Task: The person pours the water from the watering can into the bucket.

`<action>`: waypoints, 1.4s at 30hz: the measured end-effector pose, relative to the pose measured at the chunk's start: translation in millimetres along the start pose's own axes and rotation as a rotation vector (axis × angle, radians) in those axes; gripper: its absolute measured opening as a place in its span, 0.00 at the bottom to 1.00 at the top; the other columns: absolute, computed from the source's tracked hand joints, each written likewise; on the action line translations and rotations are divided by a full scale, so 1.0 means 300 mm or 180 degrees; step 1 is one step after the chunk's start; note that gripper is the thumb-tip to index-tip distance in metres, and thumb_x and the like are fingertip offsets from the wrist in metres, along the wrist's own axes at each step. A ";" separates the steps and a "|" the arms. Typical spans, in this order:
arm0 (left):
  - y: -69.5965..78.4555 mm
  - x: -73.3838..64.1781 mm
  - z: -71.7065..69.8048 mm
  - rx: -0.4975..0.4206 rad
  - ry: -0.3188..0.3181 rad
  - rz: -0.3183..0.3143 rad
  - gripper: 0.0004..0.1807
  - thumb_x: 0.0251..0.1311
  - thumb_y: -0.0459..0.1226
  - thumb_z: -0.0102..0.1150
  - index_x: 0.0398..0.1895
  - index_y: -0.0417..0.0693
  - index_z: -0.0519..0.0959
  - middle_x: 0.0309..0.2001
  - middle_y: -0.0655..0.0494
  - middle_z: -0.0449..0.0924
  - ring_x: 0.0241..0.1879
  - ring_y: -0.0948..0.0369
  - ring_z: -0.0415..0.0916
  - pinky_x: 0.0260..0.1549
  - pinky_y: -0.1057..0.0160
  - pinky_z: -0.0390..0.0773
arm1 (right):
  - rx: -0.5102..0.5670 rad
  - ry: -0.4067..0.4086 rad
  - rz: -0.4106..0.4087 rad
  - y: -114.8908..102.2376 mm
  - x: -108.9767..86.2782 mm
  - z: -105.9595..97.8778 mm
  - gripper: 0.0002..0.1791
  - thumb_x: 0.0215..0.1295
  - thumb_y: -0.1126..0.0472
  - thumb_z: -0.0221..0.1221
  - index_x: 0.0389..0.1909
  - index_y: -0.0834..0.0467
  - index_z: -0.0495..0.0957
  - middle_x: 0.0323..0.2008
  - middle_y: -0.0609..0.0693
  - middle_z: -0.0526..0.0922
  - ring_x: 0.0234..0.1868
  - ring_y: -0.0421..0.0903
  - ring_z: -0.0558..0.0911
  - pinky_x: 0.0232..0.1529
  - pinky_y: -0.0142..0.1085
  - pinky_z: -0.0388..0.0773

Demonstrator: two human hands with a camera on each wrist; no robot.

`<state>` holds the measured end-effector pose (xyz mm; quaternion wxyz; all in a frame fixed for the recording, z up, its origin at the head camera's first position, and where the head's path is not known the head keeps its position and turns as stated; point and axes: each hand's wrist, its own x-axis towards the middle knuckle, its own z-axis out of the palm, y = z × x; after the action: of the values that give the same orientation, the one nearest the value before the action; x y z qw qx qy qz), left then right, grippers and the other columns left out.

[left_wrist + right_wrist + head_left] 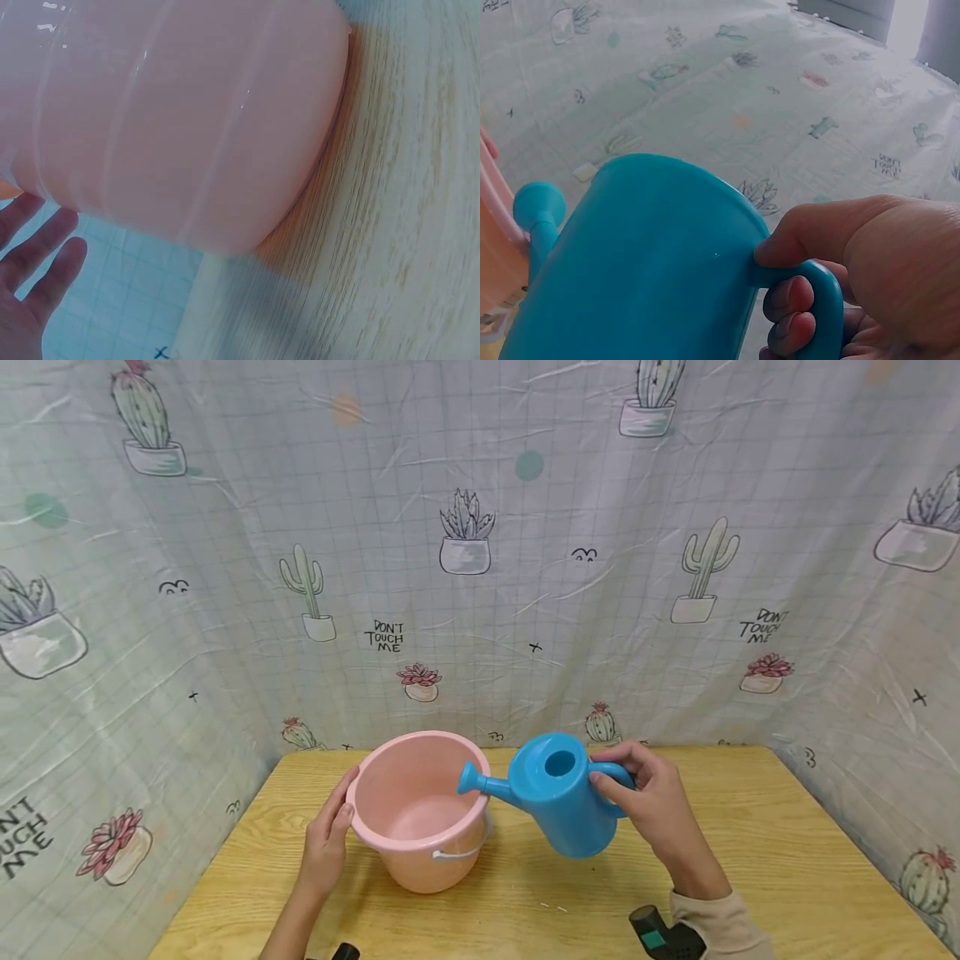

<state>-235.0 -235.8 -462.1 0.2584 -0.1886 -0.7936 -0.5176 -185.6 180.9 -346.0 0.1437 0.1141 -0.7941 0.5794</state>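
Observation:
My right hand (pixel 648 797) grips the handle of a blue watering can (pixel 573 814), its fingers curled through the loop and the thumb on top, as the right wrist view shows. The can is tilted to the left, and its spout head (pixel 470 778) reaches over the right rim of a pink bucket (pixel 431 870). The bucket stands on the table, its white handle hanging down the front right side. My left hand (pixel 326 843) rests against the bucket's left side at the rim, fingers extended. In the left wrist view, the fingertips (pixel 67 259) lie by the bucket wall (pixel 180 127).
The wooden table (pixel 720 827) reaches back to a hanging cloth (pixel 540 593) printed with cacti, which also encloses both sides. Small white bits (pixel 553 907) lie on the table in front of the can. Dark wrist devices (pixel 663 935) show at the bottom edge.

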 end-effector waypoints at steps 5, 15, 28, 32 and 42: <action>-0.002 0.007 0.001 0.0025 -0.0005 0.0052 0.26 0.73 0.30 0.37 0.72 0.47 0.62 0.69 0.41 0.65 0.66 0.78 0.63 0.59 0.83 0.64 | -0.0005 0.0008 -0.0012 -0.002 0.002 -0.004 0.15 0.64 0.61 0.62 0.49 0.63 0.77 0.42 0.42 0.84 0.46 0.35 0.81 0.50 0.31 0.77; 0.009 0.003 0.003 0.0024 0.0002 -0.0017 0.25 0.73 0.31 0.37 0.72 0.47 0.63 0.70 0.43 0.65 0.65 0.79 0.63 0.59 0.82 0.64 | 0.0055 0.0038 0.0045 -0.004 0.002 -0.008 0.17 0.62 0.62 0.63 0.49 0.65 0.78 0.41 0.36 0.83 0.45 0.33 0.81 0.49 0.28 0.77; 0.011 -0.004 0.002 0.0045 -0.0014 -0.0086 0.25 0.73 0.31 0.37 0.72 0.49 0.62 0.70 0.44 0.65 0.65 0.80 0.62 0.59 0.83 0.64 | 0.0107 0.0004 0.0008 -0.003 0.003 -0.009 0.17 0.62 0.63 0.63 0.50 0.67 0.77 0.42 0.39 0.83 0.46 0.33 0.81 0.49 0.28 0.78; 0.011 -0.007 0.001 0.0038 -0.0025 -0.0064 0.25 0.73 0.31 0.37 0.72 0.47 0.62 0.70 0.42 0.65 0.65 0.80 0.62 0.59 0.83 0.64 | 0.0116 0.0002 -0.0009 -0.003 0.002 -0.006 0.16 0.63 0.63 0.63 0.50 0.66 0.78 0.42 0.39 0.83 0.45 0.34 0.81 0.49 0.29 0.78; 0.011 -0.003 0.000 0.0039 -0.0028 -0.0047 0.25 0.73 0.31 0.37 0.73 0.49 0.62 0.70 0.43 0.65 0.65 0.80 0.62 0.59 0.83 0.64 | 0.0151 0.0064 -0.0063 -0.007 -0.001 0.005 0.16 0.62 0.63 0.63 0.50 0.65 0.78 0.43 0.37 0.83 0.46 0.34 0.81 0.49 0.28 0.78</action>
<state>-232.3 -234.5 -460.3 0.2522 -0.1834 -0.7993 -0.5138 -184.7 178.8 -344.8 0.1547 0.1195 -0.7775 0.5978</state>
